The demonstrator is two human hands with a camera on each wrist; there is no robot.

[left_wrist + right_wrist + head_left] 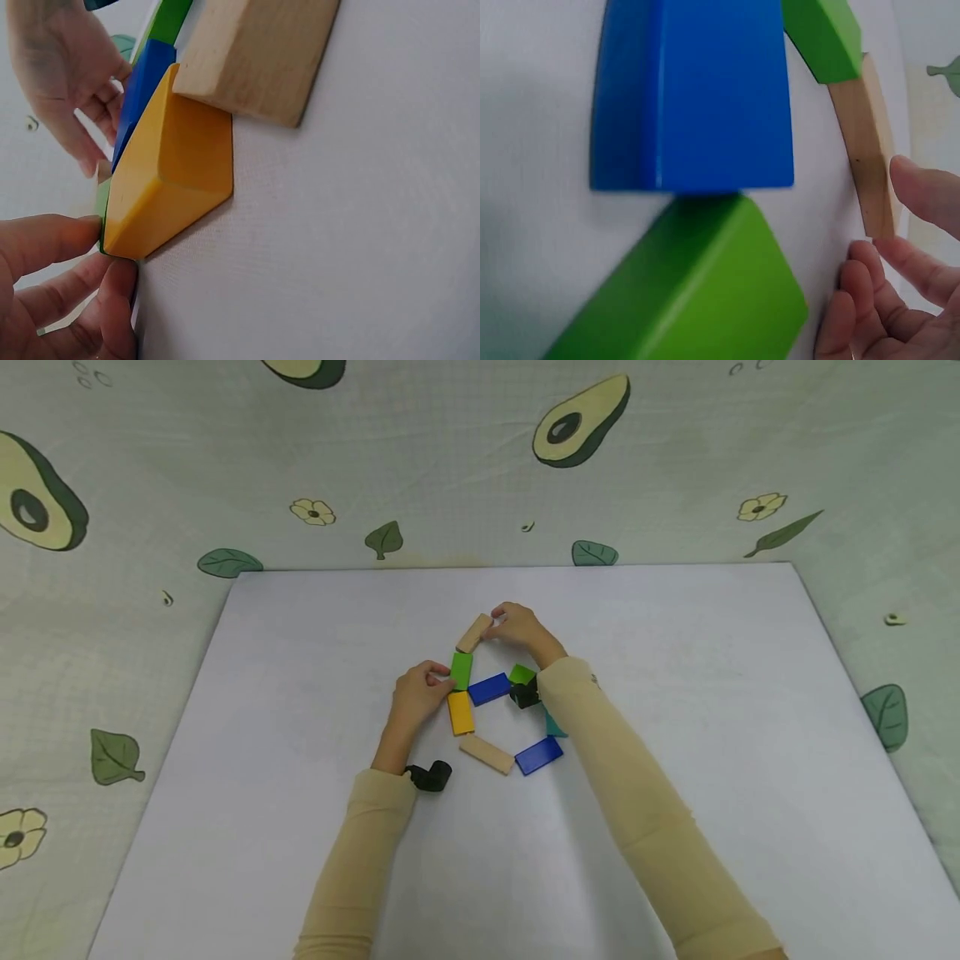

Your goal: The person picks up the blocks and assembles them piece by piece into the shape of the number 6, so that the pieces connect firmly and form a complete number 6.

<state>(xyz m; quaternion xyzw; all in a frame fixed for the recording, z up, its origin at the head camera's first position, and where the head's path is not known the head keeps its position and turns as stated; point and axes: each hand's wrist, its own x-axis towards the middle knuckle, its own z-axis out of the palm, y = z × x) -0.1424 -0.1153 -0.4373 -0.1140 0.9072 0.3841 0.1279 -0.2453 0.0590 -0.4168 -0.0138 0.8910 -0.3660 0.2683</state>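
Note:
Several blocks form a ring with a blue block (490,689) across it. My left hand (420,695) holds the left edge of a green rectangular block (461,671), its fingertips close together there. Touching that block's near end is a yellow block (461,713), large in the left wrist view. At the far end of the ring, my right hand (522,631) pinches the outer end of a plain wooden block (474,633) with thumb and forefinger. In the right wrist view the wooden block (866,146) lies on the white surface, its other end against the green block (829,37).
Nearer me lie another wooden block (486,754) and a second blue block (538,756). A teal block (553,725) and a green block (522,674) sit partly behind my right sleeve and its black wrist camera. The white tabletop (300,652) meets an avocado-print cloth (465,460).

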